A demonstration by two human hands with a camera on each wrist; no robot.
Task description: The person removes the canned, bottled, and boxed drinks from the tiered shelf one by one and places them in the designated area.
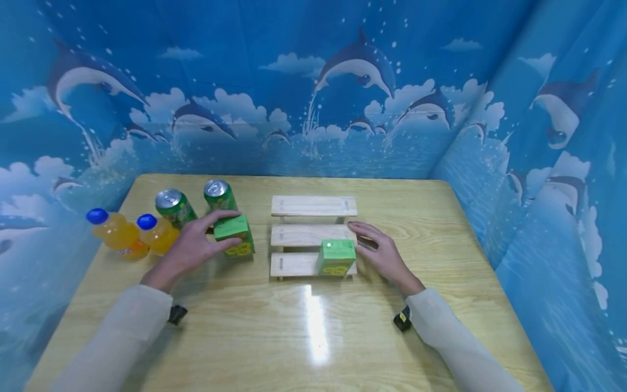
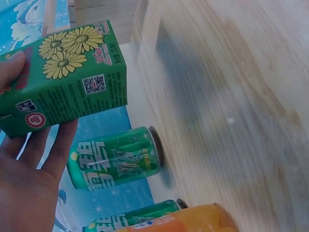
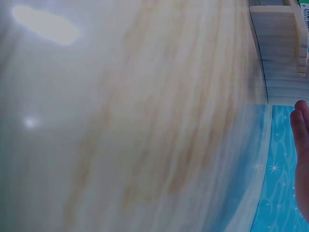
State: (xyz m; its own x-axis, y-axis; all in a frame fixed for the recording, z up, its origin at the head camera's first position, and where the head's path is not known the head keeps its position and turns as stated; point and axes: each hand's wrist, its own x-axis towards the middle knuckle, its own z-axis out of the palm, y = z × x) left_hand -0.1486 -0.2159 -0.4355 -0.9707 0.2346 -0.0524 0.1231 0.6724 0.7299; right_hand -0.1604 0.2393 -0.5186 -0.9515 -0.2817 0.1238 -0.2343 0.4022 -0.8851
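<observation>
My left hand (image 1: 193, 245) grips a green drink carton (image 1: 235, 234) between thumb and fingers. In the left wrist view, yellow flowers and a QR code show on this carton (image 2: 67, 72), which hangs above the table with its shadow apart from it. A three-step wooden rack (image 1: 294, 235) stands at mid-table, and a second green carton (image 1: 337, 256) sits upright at the right end of its front step. My right hand (image 1: 384, 256) is at the rack's right side, fingertips by the middle step's end. Only part of the right hand (image 3: 301, 150) shows in the right wrist view.
Two green soda cans, one at the far left (image 1: 177, 209) and one behind the held carton (image 1: 219, 195), stand upright. Beside them are two orange drink bottles with blue caps (image 1: 120, 234) (image 1: 159, 235). A dolphin-print curtain (image 1: 294, 109) surrounds the wooden table (image 1: 254, 337).
</observation>
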